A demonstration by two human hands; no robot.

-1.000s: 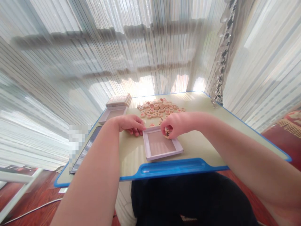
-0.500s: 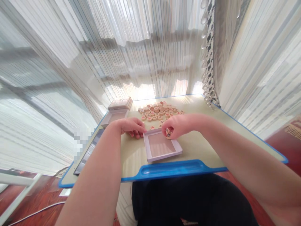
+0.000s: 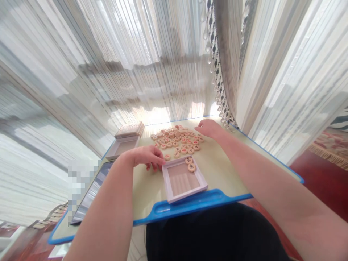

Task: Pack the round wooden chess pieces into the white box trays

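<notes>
A shallow white box tray [image 3: 201, 180] sits at the front of the table, with two round wooden Chinese chess pieces [image 3: 191, 167] in its far right corner. My left hand [image 3: 149, 156] grips the tray's far left corner, thumb at the rim and the other fingers curled beside it. Just beyond the tray spreads a heap of Chinese chess pieces [image 3: 177, 139], marked in red and black. At the heap's far right side my right hand [image 3: 208, 128] hovers, its thumb and forefinger slightly apart and nothing visible between them.
Another shallow white box part [image 3: 121, 148] lies at the left, in front of a stack of flat boxes [image 3: 129, 129]. A dark, glossy flat panel [image 3: 94, 194] lies along the left edge. The table [image 3: 231, 165] has a blue rim; string curtains hang behind it.
My right hand has let go of the chess pieces, leaving two in the tray, and has moved away to the heap's far right. My left hand stays at the tray's corner. The view has shifted.
</notes>
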